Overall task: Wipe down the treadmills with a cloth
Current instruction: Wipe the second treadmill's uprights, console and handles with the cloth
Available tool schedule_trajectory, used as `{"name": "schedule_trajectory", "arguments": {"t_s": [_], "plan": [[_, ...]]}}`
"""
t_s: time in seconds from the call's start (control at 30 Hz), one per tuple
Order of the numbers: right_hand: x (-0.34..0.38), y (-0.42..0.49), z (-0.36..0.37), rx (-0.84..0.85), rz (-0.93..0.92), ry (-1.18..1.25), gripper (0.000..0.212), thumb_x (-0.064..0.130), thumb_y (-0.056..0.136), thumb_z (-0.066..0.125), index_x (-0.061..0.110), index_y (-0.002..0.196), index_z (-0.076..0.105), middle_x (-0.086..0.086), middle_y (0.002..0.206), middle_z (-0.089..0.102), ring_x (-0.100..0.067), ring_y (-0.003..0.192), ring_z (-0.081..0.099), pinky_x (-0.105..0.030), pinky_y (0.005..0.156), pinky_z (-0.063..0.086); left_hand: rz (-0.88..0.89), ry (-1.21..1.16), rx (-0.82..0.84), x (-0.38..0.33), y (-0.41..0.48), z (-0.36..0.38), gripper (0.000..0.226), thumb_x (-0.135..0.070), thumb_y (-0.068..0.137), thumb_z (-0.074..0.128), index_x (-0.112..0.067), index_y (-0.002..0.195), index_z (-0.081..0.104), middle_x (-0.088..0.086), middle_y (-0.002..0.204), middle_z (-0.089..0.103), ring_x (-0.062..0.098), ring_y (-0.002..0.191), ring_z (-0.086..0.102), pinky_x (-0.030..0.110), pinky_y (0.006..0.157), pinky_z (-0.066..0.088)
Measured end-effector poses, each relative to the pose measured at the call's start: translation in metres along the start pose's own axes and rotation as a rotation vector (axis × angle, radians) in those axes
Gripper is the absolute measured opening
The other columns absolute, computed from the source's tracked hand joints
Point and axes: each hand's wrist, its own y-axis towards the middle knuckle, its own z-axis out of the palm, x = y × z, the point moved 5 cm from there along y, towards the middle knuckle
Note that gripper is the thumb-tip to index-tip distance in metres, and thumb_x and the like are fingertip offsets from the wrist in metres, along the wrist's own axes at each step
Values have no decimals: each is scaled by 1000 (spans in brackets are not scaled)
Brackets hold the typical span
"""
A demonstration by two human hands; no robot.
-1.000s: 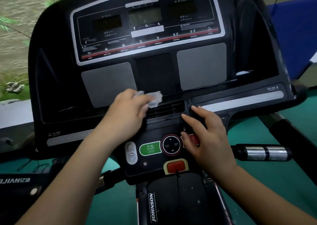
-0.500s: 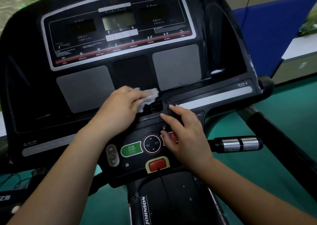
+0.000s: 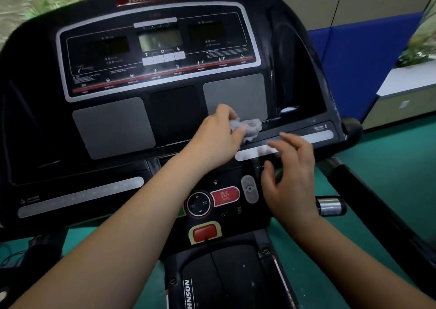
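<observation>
The frame shows one treadmill point(image 3: 295, 49) and one cloth point(image 3: 251, 127). There are two hands, the left hand point(image 3: 214, 141) and the right hand point(image 3: 292, 179). On the console I count two grey panels point(image 3: 113, 127), three display windows point(image 3: 160, 40), one round dial point(image 3: 199, 203) and one red STOP button point(image 3: 225, 195).

Black treadmill point(image 3: 295, 49), grey cloth point(image 3: 251, 127)
</observation>
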Motion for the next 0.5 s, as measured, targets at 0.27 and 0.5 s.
{"name": "schedule_trajectory", "arguments": {"t_s": [0.27, 0.5], "plan": [[48, 68, 61, 514, -355, -115, 39, 50, 88, 47, 29, 115, 66, -5, 117, 55, -27, 108, 51, -45, 90, 43, -228, -43, -470, 47, -44, -45, 23, -32, 92, 44, -27, 104, 63, 4, 113, 53, 28, 107, 53, 45, 98, 42], [-17, 85, 43, 453, -307, -186, 34, 47, 87, 45, 31, 107, 67, -1, 111, 56, -25, 101, 53, -39, 85, 38, -241, 394, -504, 43, -57, 5, 26, -31, 93, 42, -20, 104, 62, 7, 105, 55, 31, 98, 48, 45, 90, 32]]}}
